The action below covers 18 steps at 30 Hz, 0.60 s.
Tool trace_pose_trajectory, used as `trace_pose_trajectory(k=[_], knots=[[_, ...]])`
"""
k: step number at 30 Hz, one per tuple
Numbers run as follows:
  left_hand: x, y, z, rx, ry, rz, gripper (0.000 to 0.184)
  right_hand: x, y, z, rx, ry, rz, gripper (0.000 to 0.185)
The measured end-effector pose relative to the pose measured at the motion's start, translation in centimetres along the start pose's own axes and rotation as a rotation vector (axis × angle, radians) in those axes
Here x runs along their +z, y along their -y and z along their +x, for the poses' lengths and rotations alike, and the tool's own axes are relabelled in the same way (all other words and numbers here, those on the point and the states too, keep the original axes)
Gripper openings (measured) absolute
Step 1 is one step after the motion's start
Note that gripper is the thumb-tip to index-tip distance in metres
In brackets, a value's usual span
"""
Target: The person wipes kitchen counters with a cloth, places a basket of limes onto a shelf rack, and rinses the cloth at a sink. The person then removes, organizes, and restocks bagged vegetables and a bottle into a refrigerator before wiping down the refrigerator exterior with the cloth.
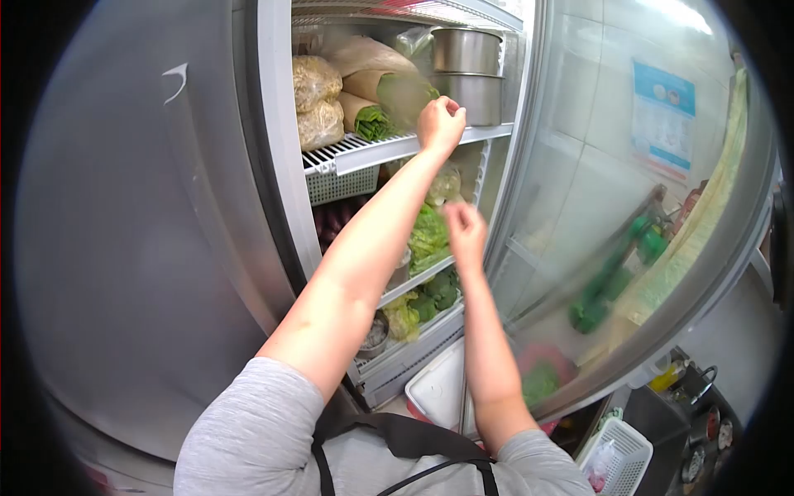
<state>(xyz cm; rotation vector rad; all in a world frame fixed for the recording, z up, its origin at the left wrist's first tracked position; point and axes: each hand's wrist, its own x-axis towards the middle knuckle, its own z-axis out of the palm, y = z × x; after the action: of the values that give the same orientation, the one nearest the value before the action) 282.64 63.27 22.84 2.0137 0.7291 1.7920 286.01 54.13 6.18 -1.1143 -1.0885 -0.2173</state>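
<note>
My left hand point(441, 126) is raised to the front edge of the upper fridge shelf point(389, 154), its fingers curled together. Beside it is a hazy, see-through greenish bundle point(405, 101); whether the hand grips it I cannot tell. Lower down, my right hand point(466, 230) is slightly blurred with bent fingers, near a clear bag point(444, 185) and leafy lettuce point(429, 234). What either hand holds, if anything, is hidden. Paper-wrapped greens point(372, 122) and stacked metal pots point(469, 97) stand on the upper shelf.
The glass door point(571, 190) stands open at the right, a grey steel door point(141, 207) at the left. Bagged food point(318, 124) fills the shelf's left side. Below are a basket point(343, 187), eggplants point(335, 219) and broccoli point(438, 293). A white crate point(637, 463) sits at lower right.
</note>
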Motion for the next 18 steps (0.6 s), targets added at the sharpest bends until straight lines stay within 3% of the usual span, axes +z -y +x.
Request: trace_pose_trajectory(k=[3,5,8,10,13,18], knots=[[2.1,0.8,3.1,-0.062,-0.093,-0.002,0.019,-0.3,2.4,9.8,-0.154,-0.155,0.001,0.019],[3.2,1.7,5.9,-0.045,-0.126,0.003,0.018,-0.2,1.6,15.7,-0.314,-0.256,-0.239,0.026],[2.8,1.8,9.2,0.071,-0.157,0.218,0.016,1.2,-1.1,22.9,-0.399,-0.316,-0.356,0.035],[2.2,1.6,11.3,0.104,-0.111,0.228,0.017,2.2,-2.7,26.5,-0.751,-0.498,-0.558,0.039],[1.5,1.5,14.4,0.116,-0.126,0.283,0.018,2.9,-2.2,29.6,-0.667,-0.267,-0.607,0.043],[0.2,1.7,19.2,-0.014,-0.056,0.448,0.024,4.2,-2.8,32.4,-0.832,-0.101,-0.655,0.05]])
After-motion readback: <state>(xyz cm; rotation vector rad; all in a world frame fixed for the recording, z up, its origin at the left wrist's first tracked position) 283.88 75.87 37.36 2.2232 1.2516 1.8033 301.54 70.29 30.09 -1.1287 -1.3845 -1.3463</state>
